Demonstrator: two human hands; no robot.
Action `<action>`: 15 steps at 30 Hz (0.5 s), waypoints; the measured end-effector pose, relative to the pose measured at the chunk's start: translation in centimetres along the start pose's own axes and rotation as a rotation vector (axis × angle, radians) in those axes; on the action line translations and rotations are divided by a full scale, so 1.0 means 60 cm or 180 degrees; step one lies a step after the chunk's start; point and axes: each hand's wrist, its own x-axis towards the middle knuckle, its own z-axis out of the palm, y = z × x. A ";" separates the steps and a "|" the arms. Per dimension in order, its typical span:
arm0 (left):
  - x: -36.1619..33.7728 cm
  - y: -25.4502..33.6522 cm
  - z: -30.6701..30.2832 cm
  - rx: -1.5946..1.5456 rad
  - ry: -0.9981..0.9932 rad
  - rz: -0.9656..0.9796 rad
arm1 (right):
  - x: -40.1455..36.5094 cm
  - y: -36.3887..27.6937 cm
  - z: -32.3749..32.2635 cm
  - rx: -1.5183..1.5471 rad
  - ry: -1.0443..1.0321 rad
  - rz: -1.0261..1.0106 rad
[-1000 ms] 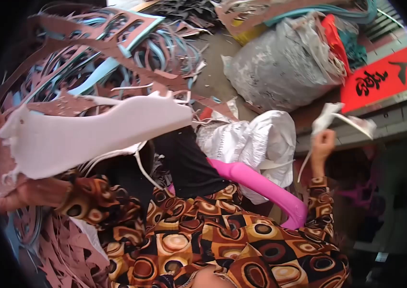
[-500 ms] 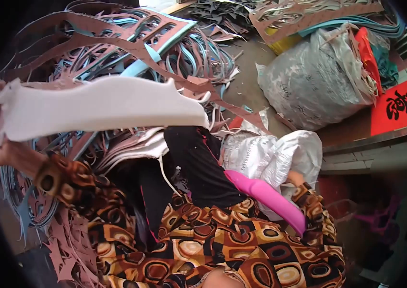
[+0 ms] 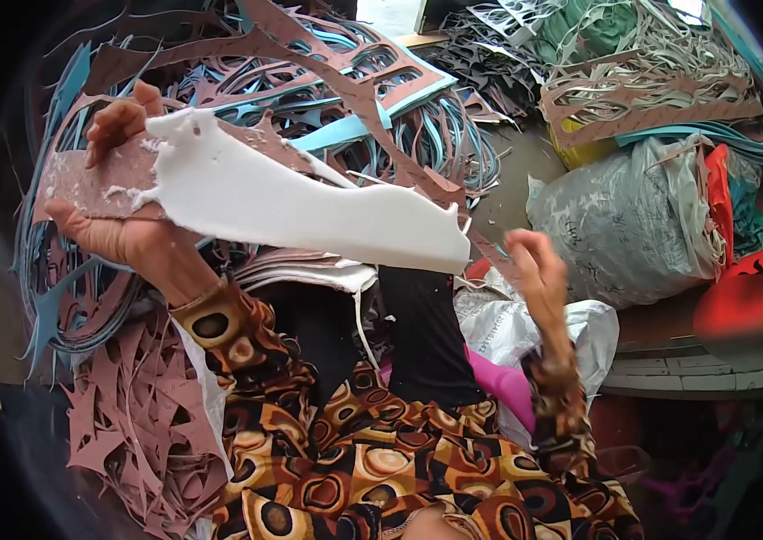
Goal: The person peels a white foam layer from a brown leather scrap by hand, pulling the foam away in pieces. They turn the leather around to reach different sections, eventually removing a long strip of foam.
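**Position of the White-Faced Piece**

Our left hand (image 3: 132, 193) holds the white-faced piece (image 3: 309, 205) by its pink-brown end, between thumb and raised fingers. The piece extends above our lap, in front of the blue and pink scrap pile (image 3: 345, 67). Our right hand (image 3: 539, 274), fingers half curled and blurred, is near its free end; we cannot tell whether it grips anything.

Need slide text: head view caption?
Left hand holds a ragged white-faced sheet; right hand hovers off its tip, blue and brown offcuts behind.
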 end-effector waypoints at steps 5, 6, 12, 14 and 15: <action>-0.038 0.027 0.010 0.0101 -0.0037 -0.0132 | 0.054 0.230 0.114 0.0299 -0.0413 0.1566; -0.049 0.036 0.010 0.0086 0.0015 -0.0196 | 0.058 0.224 0.109 0.0674 -0.0667 0.1688; -0.100 0.043 -0.019 0.0204 -0.0494 -0.0198 | 0.041 0.253 0.108 0.0936 -0.0907 0.1019; -0.116 0.033 -0.017 0.0241 -0.0354 -0.0171 | 0.028 0.249 0.092 0.0585 -0.1064 0.1075; -0.118 0.030 -0.025 0.0241 -0.0350 -0.0183 | 0.028 0.249 0.088 0.0591 -0.1055 0.1083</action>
